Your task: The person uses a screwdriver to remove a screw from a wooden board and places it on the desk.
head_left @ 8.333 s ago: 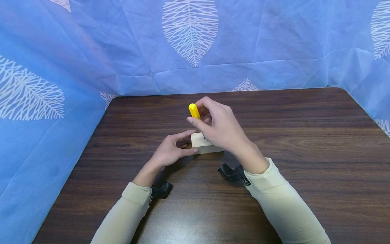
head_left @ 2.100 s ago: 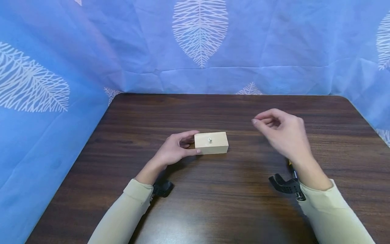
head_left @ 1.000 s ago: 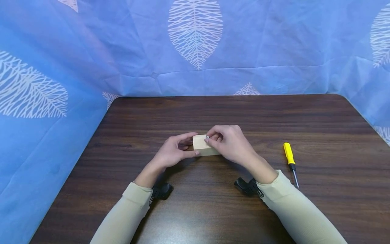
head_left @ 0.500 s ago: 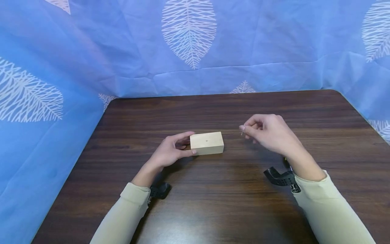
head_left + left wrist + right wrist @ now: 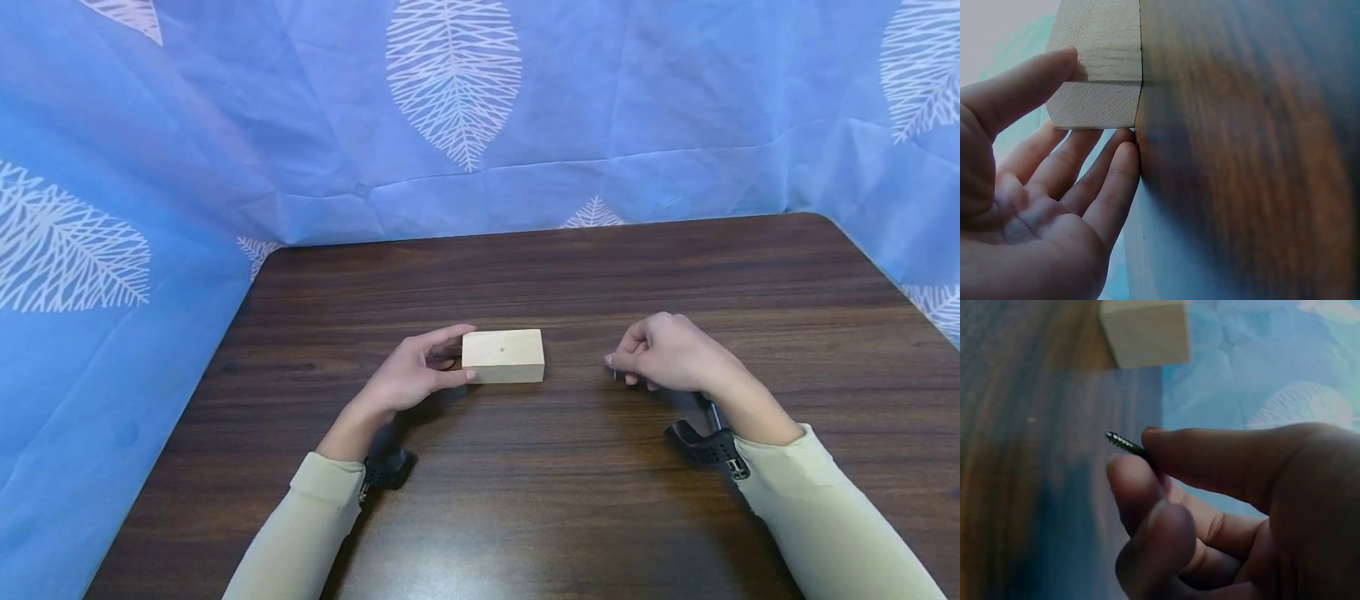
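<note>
A pale wooden block [image 5: 504, 371] lies on the dark table, with a small hole [image 5: 502, 350] in its top face. My left hand [image 5: 408, 371] holds the block's left end, thumb on the near side and fingers at the far side and end; the left wrist view shows the thumb [image 5: 1035, 84] against the wood. To the right of the block, just above the table, my right hand [image 5: 675, 354] pinches a screw [image 5: 1125, 444] between thumb and fingertips. Its threaded, pointed end sticks out; its head is hidden by the fingers.
Behind the right wrist a screwdriver [image 5: 715, 414] lies on the table [image 5: 525, 500], mostly covered by the forearm; only part of its shaft and dark collar shows. A blue cloth [image 5: 570, 100] with white leaf prints hangs behind and at the left.
The screwdriver was laid down at the right. My right hand took the screw out of the block's top, carried it right, and has since lowered it toward the table. The left hand stayed at the block.
</note>
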`<action>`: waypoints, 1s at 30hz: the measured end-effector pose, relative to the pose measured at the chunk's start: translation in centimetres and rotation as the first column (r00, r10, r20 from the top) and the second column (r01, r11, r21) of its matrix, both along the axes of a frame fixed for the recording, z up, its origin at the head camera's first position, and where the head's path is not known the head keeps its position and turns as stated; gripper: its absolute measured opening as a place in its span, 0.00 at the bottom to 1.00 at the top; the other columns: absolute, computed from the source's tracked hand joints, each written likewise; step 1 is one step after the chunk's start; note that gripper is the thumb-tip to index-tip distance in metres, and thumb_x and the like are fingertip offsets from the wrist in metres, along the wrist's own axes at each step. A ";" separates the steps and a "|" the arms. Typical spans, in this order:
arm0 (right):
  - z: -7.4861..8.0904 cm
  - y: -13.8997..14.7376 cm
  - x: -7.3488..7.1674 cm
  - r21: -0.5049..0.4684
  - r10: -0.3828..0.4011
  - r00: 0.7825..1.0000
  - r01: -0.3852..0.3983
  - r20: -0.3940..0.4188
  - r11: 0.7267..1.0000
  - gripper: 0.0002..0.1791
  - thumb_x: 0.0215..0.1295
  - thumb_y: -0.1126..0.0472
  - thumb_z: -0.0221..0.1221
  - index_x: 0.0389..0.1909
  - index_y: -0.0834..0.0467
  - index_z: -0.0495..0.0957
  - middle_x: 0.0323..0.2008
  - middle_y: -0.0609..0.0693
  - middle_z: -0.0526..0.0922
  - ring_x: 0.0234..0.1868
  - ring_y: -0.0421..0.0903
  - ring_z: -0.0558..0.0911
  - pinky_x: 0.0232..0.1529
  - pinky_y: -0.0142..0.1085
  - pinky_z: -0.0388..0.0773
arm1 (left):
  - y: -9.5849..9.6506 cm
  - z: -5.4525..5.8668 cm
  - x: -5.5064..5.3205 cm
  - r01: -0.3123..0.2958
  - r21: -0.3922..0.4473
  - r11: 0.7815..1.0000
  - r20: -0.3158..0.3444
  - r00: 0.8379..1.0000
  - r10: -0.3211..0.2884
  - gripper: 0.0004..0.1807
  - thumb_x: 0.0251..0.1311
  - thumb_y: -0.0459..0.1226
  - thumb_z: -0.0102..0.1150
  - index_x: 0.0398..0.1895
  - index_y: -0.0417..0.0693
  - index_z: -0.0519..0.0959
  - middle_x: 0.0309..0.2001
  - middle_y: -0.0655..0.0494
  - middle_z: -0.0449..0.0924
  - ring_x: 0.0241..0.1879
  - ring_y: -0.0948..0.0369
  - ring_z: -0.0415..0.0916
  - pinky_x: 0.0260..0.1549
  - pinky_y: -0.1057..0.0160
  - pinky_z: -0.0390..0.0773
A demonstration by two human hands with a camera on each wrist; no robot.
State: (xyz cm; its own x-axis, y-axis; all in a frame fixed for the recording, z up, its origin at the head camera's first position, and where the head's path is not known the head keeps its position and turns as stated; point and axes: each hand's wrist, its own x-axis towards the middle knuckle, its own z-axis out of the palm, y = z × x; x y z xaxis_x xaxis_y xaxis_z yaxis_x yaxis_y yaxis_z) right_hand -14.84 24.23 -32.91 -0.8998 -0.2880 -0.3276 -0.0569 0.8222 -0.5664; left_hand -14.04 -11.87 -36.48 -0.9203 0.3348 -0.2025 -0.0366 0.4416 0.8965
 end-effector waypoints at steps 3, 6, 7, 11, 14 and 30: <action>-0.7 -0.3 -0.2 0.005 -0.003 1.000 0.003 0.016 1.000 0.17 0.77 0.47 0.63 0.31 0.54 0.85 0.24 0.45 0.86 0.24 0.45 0.82 0.28 0.37 0.76 | 0.0 0.0 0.0 -0.002 0.007 1.000 -0.008 1.000 0.002 0.38 0.68 0.36 0.74 0.80 0.56 0.72 0.75 0.47 0.76 0.75 0.44 0.74 0.73 0.42 0.75; -1.2 -0.6 -0.3 0.028 -0.009 1.000 0.009 0.019 1.000 0.18 0.77 0.47 0.64 0.30 0.54 0.84 0.22 0.45 0.85 0.22 0.44 0.81 0.28 0.38 0.77 | 0.1 0.0 0.0 -0.005 0.005 1.000 -0.014 1.000 0.005 0.39 0.67 0.35 0.74 0.80 0.56 0.72 0.75 0.47 0.76 0.75 0.45 0.74 0.75 0.44 0.74; -1.4 -0.6 -0.3 0.036 -0.008 1.000 0.008 0.016 0.999 0.18 0.77 0.47 0.64 0.30 0.54 0.84 0.22 0.44 0.85 0.21 0.43 0.81 0.28 0.38 0.77 | 0.1 0.0 0.1 -0.006 0.003 1.000 -0.013 1.000 0.006 0.39 0.67 0.36 0.74 0.80 0.56 0.72 0.75 0.47 0.76 0.75 0.45 0.73 0.75 0.44 0.73; -1.9 -0.9 -0.3 0.060 -0.014 1.000 0.015 -0.008 0.998 0.18 0.77 0.47 0.63 0.29 0.54 0.83 0.21 0.45 0.84 0.20 0.43 0.81 0.27 0.37 0.77 | 0.0 0.1 0.2 -0.012 -0.003 1.000 -0.004 1.000 0.012 0.39 0.67 0.36 0.74 0.81 0.58 0.71 0.76 0.47 0.76 0.75 0.44 0.73 0.74 0.41 0.74; -2.0 -0.9 -0.2 0.068 -0.011 1.000 0.012 -0.022 0.998 0.19 0.77 0.47 0.63 0.29 0.55 0.83 0.21 0.45 0.84 0.21 0.43 0.81 0.26 0.37 0.77 | 0.0 0.1 0.3 -0.012 -0.003 1.000 -0.005 1.000 0.012 0.39 0.67 0.36 0.74 0.81 0.58 0.71 0.76 0.47 0.76 0.75 0.44 0.73 0.74 0.42 0.74; 2.9 1.8 0.9 0.126 -0.028 0.971 0.059 -0.236 0.990 0.23 0.78 0.41 0.60 0.47 0.57 0.87 0.33 0.47 0.88 0.29 0.44 0.79 0.33 0.38 0.73 | 0.1 0.5 0.2 0.017 -0.012 1.000 0.004 1.000 -0.017 0.43 0.68 0.38 0.74 0.84 0.55 0.66 0.78 0.46 0.72 0.77 0.45 0.70 0.77 0.45 0.70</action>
